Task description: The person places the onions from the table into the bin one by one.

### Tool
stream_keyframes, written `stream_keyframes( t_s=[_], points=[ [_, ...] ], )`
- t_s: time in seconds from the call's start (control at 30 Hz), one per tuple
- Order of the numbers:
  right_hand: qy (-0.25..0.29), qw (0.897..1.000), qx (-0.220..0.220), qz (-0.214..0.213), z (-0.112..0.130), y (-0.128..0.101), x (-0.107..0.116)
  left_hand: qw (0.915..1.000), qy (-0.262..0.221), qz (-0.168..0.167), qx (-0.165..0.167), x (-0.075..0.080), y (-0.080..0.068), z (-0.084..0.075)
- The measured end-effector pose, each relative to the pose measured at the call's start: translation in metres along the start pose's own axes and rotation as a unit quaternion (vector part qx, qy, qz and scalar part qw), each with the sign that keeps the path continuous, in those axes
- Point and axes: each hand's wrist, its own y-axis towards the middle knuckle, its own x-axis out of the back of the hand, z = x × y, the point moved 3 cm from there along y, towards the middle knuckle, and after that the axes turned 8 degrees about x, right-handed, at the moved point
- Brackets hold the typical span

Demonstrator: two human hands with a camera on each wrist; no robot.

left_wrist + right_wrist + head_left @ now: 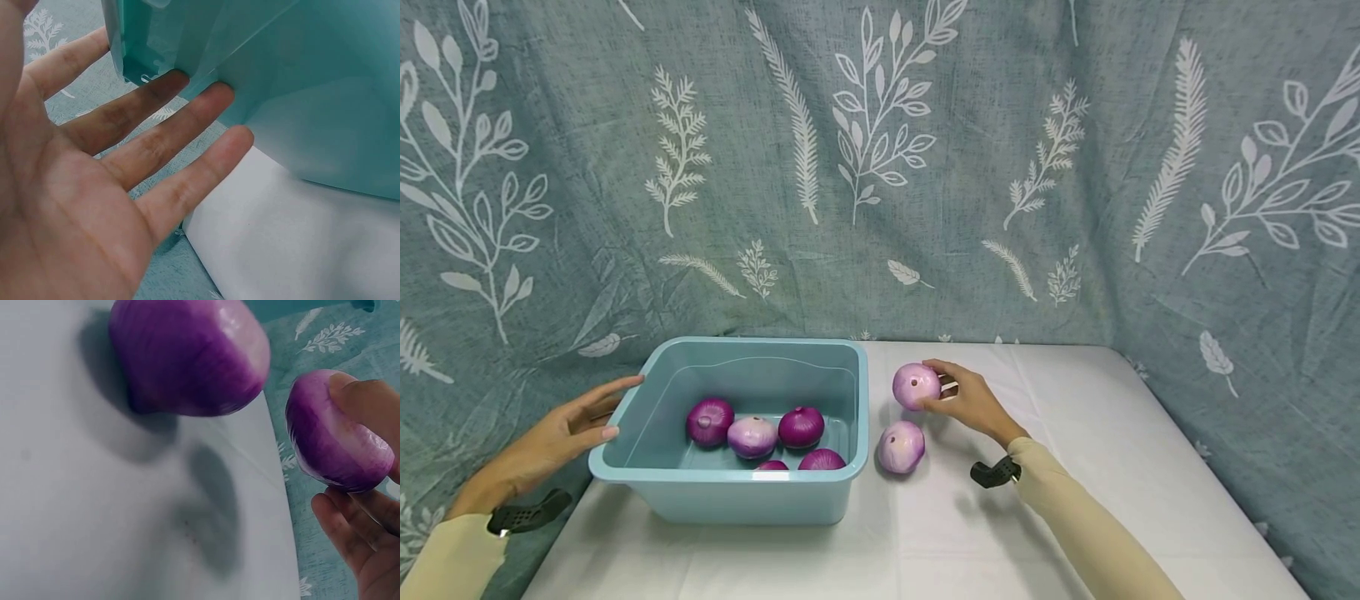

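In the head view my right hand (968, 402) pinches a pale purple onion (913, 385) between thumb and fingers, to the right of the tub. The right wrist view shows this held onion (331, 434) raised off the cloth, its thumb on top. A second onion (901, 447) lies on the white cloth just nearer. My left hand (561, 437) is at the left side of the blue plastic tub (737, 498), fingertips and thumb at its rim. In the left wrist view the left fingers (181, 187) are spread and fairly straight beside the tub wall.
Several red onions lie inside the tub, among them a dark one (710, 422) and a paler one (752, 437). The tub stands on a white-covered table (1000, 517). A leaf-patterned curtain (925, 167) hangs behind and at both sides.
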Motion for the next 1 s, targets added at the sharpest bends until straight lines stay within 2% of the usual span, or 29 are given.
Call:
stream_keyframes(
  t_s=[0.17, 0.5, 1.0],
  points=[
    [0.000, 1.000, 0.023, -0.004, 0.010, 0.002, 0.003, 0.9999, -0.004, -0.002, 0.010, 0.000, 0.000, 0.002],
    [-0.003, 0.997, 0.073, -0.014, 0.032, 0.007, 0.005, 0.9998, -0.016, -0.001, 0.006, 0.000, 0.001, 0.000],
    [0.015, 0.993, 0.113, -0.016, 0.077, 0.017, 0.009, 1.0000, -0.001, -0.002, 0.002, 0.001, 0.000, 0.002]
  ],
)
